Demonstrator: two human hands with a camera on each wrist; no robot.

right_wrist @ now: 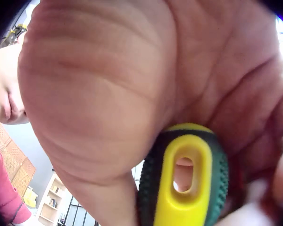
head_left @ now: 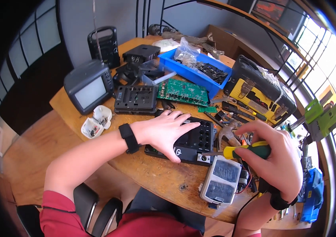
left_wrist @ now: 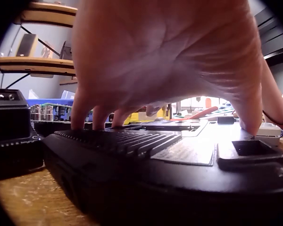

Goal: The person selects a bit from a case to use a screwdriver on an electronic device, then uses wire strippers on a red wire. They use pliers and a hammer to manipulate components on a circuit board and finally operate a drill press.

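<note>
My left hand (head_left: 167, 132) lies spread over a black plastic housing (head_left: 193, 156), fingertips and thumb pressing on its top. In the left wrist view the palm arches above the ribbed surface of the housing (left_wrist: 132, 174). My right hand (head_left: 276, 156) grips a screwdriver (head_left: 261, 150) with a yellow and dark green handle. Its shaft points left, and the tip is right at a small silvery metal part (head_left: 204, 158) on the housing's near right corner. The right wrist view shows the handle end (right_wrist: 186, 183) against the palm, fingers curled round it.
A lidded parts box (head_left: 221, 179) stands right beside the housing. A hammer (head_left: 227, 134) and loose tools lie behind it. Farther back are a green circuit board (head_left: 183, 91), a blue tray (head_left: 193, 69), a toolbox (head_left: 255, 94) and a small monitor (head_left: 90, 89). A white container (head_left: 96, 120) sits left.
</note>
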